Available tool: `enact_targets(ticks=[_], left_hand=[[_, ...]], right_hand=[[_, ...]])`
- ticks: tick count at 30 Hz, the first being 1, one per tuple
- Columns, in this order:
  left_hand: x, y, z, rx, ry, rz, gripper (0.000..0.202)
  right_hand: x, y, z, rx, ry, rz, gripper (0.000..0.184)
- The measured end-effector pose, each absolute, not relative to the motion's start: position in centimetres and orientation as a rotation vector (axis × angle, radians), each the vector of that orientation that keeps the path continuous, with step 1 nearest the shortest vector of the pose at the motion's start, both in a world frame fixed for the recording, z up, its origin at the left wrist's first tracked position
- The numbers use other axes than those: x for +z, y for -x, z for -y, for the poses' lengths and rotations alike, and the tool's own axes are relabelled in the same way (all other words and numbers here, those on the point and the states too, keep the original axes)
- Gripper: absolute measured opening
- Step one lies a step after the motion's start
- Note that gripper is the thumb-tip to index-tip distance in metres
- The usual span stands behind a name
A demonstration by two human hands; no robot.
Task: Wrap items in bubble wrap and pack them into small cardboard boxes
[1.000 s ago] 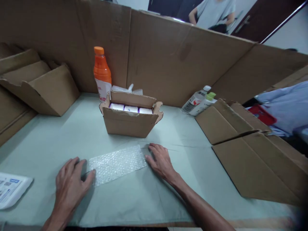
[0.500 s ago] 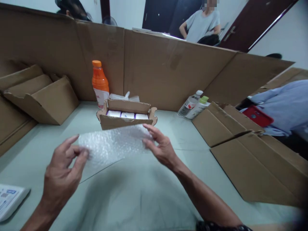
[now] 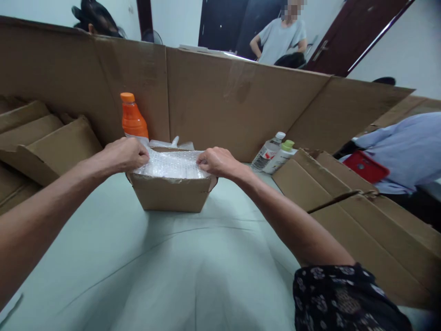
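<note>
A sheet of clear bubble wrap [image 3: 168,164] stretches between my two hands over the open top of a small cardboard box [image 3: 174,195]. My left hand [image 3: 128,155] pinches the sheet's left end near the box's left edge. At the right edge, my right hand [image 3: 217,162] is closed on the other end. The wrap lies at the level of the rim and partly sags in; it hides the white packs that showed in the box earlier.
An orange bottle [image 3: 133,117] stands behind the box. A clear bottle [image 3: 268,151] and a green-capped bottle [image 3: 280,157] lean at the right. Cardboard boxes [image 3: 65,147] flank the left, more boxes [image 3: 365,243] the right. A cardboard wall [image 3: 241,101] spans the back; people are beyond it.
Both hands have moved forward with the bubble wrap, from in front of the box to over its opening. The white packs inside are now covered.
</note>
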State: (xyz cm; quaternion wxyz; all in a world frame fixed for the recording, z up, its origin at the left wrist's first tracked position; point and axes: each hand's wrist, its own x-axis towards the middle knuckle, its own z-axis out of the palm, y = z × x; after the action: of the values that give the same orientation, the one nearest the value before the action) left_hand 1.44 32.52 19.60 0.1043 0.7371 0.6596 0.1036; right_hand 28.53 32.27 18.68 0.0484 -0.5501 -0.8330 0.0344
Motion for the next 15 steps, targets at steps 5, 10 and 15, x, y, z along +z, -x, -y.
enact_targets(ticks=[5, 10, 15], left_hand=[[19.3, -2.8, -33.4, 0.034, -2.288, -1.932, 0.021], [18.1, -2.9, -33.8, -0.038, -2.242, -1.847, 0.029], [17.9, -1.5, -33.5, 0.273, -2.180, -1.795, 0.009]], right_hand=[[18.3, -26.8, -33.6, 0.116, 1.705, 2.824, 0.018], [17.8, -26.5, -33.7, 0.139, 1.636, 2.903, 0.016], [19.2, -27.9, -32.4, 0.082, 1.601, 2.892, 0.015]])
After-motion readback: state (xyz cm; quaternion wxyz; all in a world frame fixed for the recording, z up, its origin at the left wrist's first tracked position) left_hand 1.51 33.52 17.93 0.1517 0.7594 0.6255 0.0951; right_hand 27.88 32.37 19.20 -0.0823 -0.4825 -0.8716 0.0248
